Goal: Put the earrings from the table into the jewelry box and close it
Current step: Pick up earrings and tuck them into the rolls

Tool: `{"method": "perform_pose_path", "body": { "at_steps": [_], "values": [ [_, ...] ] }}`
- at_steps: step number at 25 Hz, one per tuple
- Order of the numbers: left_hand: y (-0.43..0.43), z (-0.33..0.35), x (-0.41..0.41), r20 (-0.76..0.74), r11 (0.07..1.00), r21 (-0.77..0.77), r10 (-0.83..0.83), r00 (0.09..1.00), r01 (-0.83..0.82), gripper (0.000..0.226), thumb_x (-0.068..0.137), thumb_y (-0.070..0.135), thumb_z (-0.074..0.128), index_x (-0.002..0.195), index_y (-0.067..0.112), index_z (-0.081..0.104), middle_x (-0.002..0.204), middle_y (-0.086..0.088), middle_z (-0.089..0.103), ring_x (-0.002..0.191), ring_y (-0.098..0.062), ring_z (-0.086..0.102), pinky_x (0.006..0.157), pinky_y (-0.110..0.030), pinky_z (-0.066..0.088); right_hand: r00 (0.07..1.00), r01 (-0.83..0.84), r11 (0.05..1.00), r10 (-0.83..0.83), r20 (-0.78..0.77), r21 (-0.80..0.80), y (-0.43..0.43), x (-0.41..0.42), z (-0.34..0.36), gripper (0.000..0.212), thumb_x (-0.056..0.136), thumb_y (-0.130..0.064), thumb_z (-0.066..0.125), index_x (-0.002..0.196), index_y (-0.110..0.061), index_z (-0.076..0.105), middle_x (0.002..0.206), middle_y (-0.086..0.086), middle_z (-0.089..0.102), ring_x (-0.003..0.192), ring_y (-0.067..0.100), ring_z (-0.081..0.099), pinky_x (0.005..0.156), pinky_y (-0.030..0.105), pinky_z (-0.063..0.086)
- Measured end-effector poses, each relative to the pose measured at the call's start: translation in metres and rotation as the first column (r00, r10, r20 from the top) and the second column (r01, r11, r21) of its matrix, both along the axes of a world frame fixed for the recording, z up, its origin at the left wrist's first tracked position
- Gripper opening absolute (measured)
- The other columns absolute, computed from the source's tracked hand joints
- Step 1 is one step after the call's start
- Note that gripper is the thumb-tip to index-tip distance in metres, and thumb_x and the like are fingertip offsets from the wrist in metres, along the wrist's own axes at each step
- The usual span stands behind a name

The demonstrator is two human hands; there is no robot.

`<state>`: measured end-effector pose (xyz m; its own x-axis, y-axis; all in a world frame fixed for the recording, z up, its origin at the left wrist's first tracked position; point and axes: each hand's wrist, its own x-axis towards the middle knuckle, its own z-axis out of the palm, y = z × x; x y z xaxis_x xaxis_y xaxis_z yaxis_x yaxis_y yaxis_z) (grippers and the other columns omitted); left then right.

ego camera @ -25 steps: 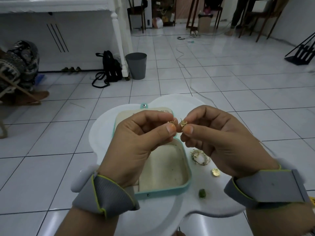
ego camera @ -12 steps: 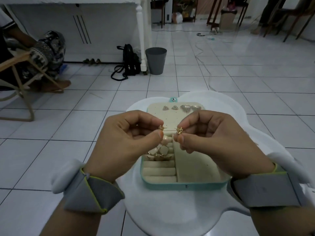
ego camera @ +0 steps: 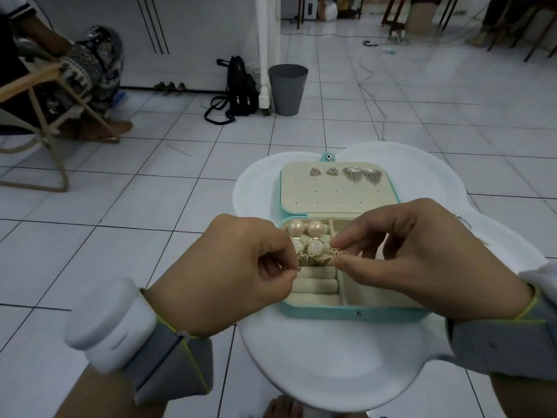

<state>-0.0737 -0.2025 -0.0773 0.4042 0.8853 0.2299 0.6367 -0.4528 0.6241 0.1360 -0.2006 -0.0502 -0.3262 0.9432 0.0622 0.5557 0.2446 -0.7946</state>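
Gold glinted between the fingers! The right hand (ego camera: 422, 260) pinched a small star-like earring (ego camera: 337, 251) between thumb and forefinger, right over the middle of the open box (ego camera: 346, 312). The left hand (ego camera: 229, 276) was curled too, pinching a tiny gold bit (ego camera: 297, 268), too small to name, just left of the earring and apart from it.

The teal box lay on the white bench (ego camera: 331, 357), its lid (ego camera: 337, 197) folded flat away from the person. Pearls (ego camera: 305, 228) sat at the back of the left compartment, with more round pieces just in front of them, partly hidden by the left fingers. The right hand covered most of the right compartment. Pinned along the lid's far row were two triangle studs (ego camera: 323, 171) and two fan earrings (ego camera: 362, 174).

Grey bands (ego camera: 171, 363) wrapped both wrists. Beyond the bench, on the tiled floor (ego camera: 150, 176), stood a grey bin (ego camera: 287, 89) beside a black backpack (ego camera: 238, 86), and at far left someone sat in a wooden chair (ego camera: 51, 122).
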Motion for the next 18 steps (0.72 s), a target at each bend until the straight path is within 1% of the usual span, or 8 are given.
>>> {"method": "perform_pose_path", "body": {
  "at_steps": [2, 4, 11, 15, 18],
  "values": [
    [0.0009, 0.0005, 0.0025, -0.095, 0.999, 0.047, -0.024, 0.995, 0.028, 0.006, 0.065, 0.020, 0.066, 0.066, 0.022, 0.072, 0.060, 0.008, 0.064, 0.058, -0.008, 0.060, 0.056, -0.023, 0.050, 1.000, -0.013, 1.000, 0.013, 0.014, -0.003, -0.0002, 0.0000, -0.0002, 0.008, 0.067, -0.016, 0.079, 0.073, -0.021, 0.076, 0.057, -0.014, 0.066, 0.041, -0.003, 0.051, 0.046, 0.002, 0.035],
    [0.0007, 0.0010, 0.0047, -0.152, 0.996, 0.073, -0.035, 0.988, 0.046, 0.005, 0.065, 0.021, 0.066, 0.064, 0.022, 0.070, 0.060, 0.010, 0.061, 0.063, -0.008, 0.058, 0.055, -0.022, 0.047, 0.999, -0.024, 1.000, 0.024, 0.023, -0.008, -0.0007, -0.0005, -0.0003, 0.008, 0.066, -0.018, 0.079, 0.072, -0.022, 0.076, 0.056, -0.016, 0.065, 0.041, -0.002, 0.050, 0.046, 0.002, 0.034],
    [0.0004, 0.0015, 0.0062, -0.175, 0.998, 0.022, -0.058, 0.983, 0.063, 0.006, 0.066, 0.022, 0.065, 0.066, 0.023, 0.071, 0.063, 0.011, 0.061, 0.069, -0.005, 0.057, 0.059, -0.017, 0.047, 1.000, -0.023, 0.999, 0.023, -0.007, -0.024, -0.0012, 0.0035, 0.0004, 0.008, 0.066, -0.017, 0.079, 0.072, -0.021, 0.076, 0.053, -0.018, 0.062, 0.038, -0.001, 0.047, 0.043, 0.003, 0.033],
    [0.0005, 0.0010, 0.0072, -0.204, 0.998, 0.004, -0.059, 0.977, 0.061, 0.009, 0.066, 0.024, 0.064, 0.067, 0.025, 0.072, 0.066, 0.012, 0.061, 0.072, -0.004, 0.056, 0.062, -0.016, 0.045, 0.999, -0.044, 0.999, 0.044, 0.000, -0.027, -0.0008, 0.0038, -0.0028, 0.007, 0.066, -0.019, 0.078, 0.072, -0.024, 0.076, 0.055, -0.017, 0.065, 0.041, 0.000, 0.048, 0.043, 0.004, 0.034],
    [0.0008, 0.0004, 0.0066, -0.206, 0.999, -0.029, -0.048, 0.977, 0.042, 0.012, 0.067, 0.028, 0.062, 0.070, 0.027, 0.074, 0.069, 0.013, 0.061, 0.076, -0.002, 0.056, 0.063, -0.012, 0.044, 0.998, -0.054, 0.998, 0.054, 0.010, -0.025, -0.0002, 0.0040, -0.0049, 0.008, 0.067, -0.020, 0.078, 0.072, -0.025, 0.075, 0.055, -0.019, 0.064, 0.042, 0.000, 0.049, 0.044, 0.005, 0.034]
  ]
}}
